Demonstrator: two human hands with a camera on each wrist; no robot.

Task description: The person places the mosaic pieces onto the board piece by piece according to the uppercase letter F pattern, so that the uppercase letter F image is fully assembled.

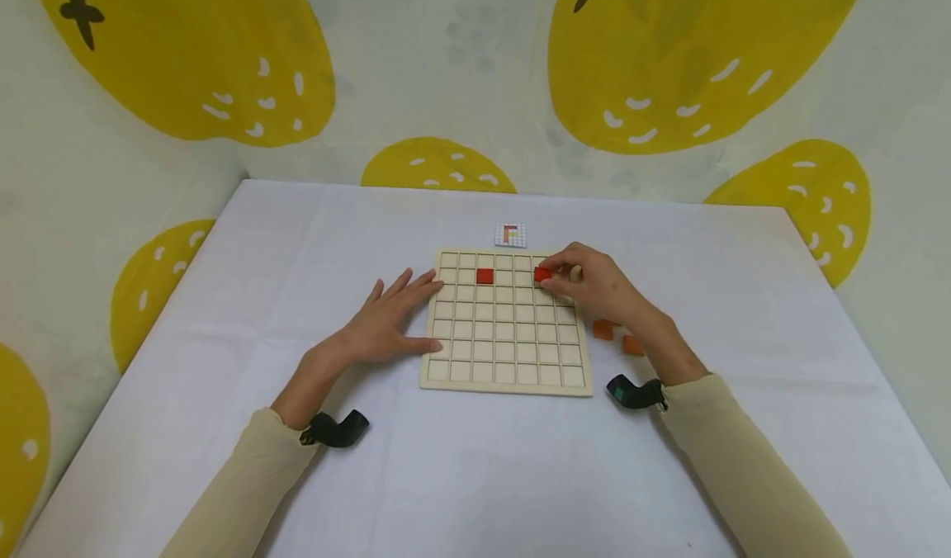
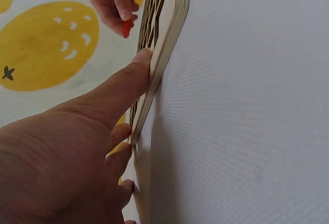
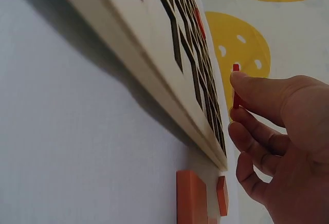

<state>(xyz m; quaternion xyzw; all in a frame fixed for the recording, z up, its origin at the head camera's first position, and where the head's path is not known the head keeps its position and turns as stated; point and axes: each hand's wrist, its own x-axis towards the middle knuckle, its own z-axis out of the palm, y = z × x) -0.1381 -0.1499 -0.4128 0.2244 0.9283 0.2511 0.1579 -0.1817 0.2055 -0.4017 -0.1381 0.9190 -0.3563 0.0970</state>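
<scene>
A light wooden grid board (image 1: 493,350) lies flat on the white table. One red square tile (image 1: 484,276) sits in a cell of its second row from the back. Over the board's back right part, my right hand (image 1: 598,281) pinches another red square tile (image 1: 543,275) between thumb and fingers; the right wrist view shows this tile (image 3: 236,88) held on edge, apart from the board. With fingers spread, my left hand (image 1: 386,319) rests on the board's left edge; its thumb (image 2: 131,77) presses the rim in the left wrist view.
A small patterned card (image 1: 510,234) lies just behind the board. Orange pieces (image 1: 603,329) lie right of the board, partly below my right forearm; one orange block (image 3: 191,197) shows close in the right wrist view. Cloth walls with yellow fruit prints border the table's back.
</scene>
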